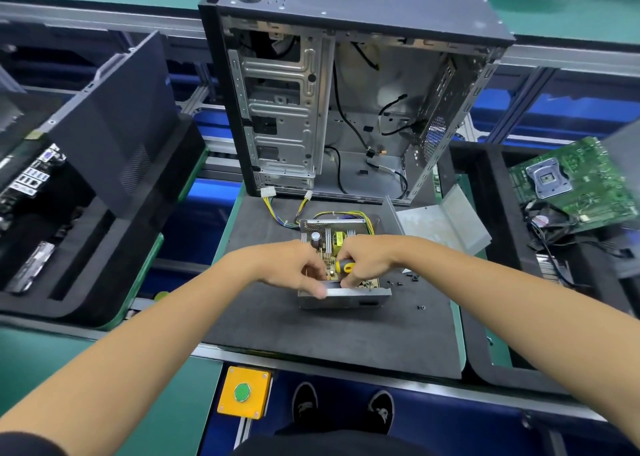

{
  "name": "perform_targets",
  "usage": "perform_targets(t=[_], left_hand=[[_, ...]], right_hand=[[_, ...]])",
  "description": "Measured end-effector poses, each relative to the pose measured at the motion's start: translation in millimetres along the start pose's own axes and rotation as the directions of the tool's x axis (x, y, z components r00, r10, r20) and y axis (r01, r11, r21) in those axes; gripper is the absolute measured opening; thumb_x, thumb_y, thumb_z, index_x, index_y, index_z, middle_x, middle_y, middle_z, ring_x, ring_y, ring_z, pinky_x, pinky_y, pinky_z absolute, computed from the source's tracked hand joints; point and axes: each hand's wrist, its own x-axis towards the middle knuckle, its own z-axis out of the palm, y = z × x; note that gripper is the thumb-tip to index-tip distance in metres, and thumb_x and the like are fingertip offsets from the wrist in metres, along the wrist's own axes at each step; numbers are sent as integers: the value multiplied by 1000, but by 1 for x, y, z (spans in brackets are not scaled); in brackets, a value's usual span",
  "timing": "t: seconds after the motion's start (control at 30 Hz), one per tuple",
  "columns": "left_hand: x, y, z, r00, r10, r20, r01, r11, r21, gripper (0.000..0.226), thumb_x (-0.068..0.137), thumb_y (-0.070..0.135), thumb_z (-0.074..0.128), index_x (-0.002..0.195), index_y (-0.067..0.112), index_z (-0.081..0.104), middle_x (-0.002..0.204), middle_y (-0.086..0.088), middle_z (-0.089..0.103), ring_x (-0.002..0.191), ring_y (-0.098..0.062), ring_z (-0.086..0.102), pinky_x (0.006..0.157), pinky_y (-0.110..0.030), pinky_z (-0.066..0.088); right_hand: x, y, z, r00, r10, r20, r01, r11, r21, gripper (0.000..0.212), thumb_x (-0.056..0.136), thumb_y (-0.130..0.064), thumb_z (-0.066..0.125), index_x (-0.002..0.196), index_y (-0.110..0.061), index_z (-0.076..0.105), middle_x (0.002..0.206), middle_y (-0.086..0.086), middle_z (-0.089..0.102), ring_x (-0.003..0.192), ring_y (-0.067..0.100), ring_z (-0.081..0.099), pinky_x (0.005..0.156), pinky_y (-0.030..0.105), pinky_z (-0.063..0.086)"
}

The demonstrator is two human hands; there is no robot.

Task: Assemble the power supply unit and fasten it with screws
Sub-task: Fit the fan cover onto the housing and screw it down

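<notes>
Power supply unit (341,265) open, circuit board (333,248) inside.

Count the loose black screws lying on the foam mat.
About 5: a cluster of three or so right of the power supply unit, one just below them, and one nearer the mat's front. The hands may hide more.

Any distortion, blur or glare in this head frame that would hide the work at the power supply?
Head view: wide-angle bending curves the conveyor rails and leans the open computer case; edges are soft, notably the motherboard at right. Lighting is even, with weak shadows. The power supply unit is fairly sharp, but the left hand and right hand, gripping the yellow-handled screwdriver, cover much of it.
</notes>
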Motion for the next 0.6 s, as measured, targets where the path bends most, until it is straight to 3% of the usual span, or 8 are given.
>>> perform_targets(t=[0.1,0.2,0.3,0.37,0.5,0.6], left_hand=[[-2,2,8,998,-11,59,-2,977,211,48,69,47,82,97,25,51,86,12,50,76,-13,48,62,-28,36],[0,6,14,999,30,15,-34,923,382,46,75,38,77,92,27,36,90,5,50,79,-18,45,64,-33,35],[3,11,13,999,21,32,-32,918,396,39,80,42,72,90,22,40,93,0,55,84,-23,51,71,-38,46],[6,16,7,999,42,18,-46,934,355,40,82,49,69,94,16,51,93,-1,58,85,-23,54,74,-39,48],[21,29,-9,980,153,-127,-121,966,229,23,90,42,62,92,19,62,87,5,60,81,-17,54,68,-30,39],[46,47,-16,955,195,-222,-140,961,239,12,89,27,62,90,17,67,89,1,65,81,-15,53,69,-28,36]], right_hand=[[0,-2,-4,999,22,34,-25,996,85,28,87,-23,66,70,-12,47,67,6,44,63,21,39,60,30,31],[0,-3,-10,997,20,77,-27,996,86,22,85,-22,68,77,-6,55,69,7,47,65,21,41,62,30,33],[-2,-4,-13,996,10,87,-13,999,31,32,81,-26,72,66,-14,47,60,2,41,59,20,37,58,30,29],[-4,-4,-16,998,8,68,-8,1000,-12,28,81,-28,72,68,-15,51,61,2,45,60,20,41,58,31,32],[-17,8,-33,990,41,-134,-35,998,50,16,82,-23,67,75,-11,60,70,7,63,67,26,54,62,32,43],[-36,24,-44,930,111,-352,-68,989,131,17,81,-16,63,70,-7,55,63,6,50,61,22,39,54,31,31]])
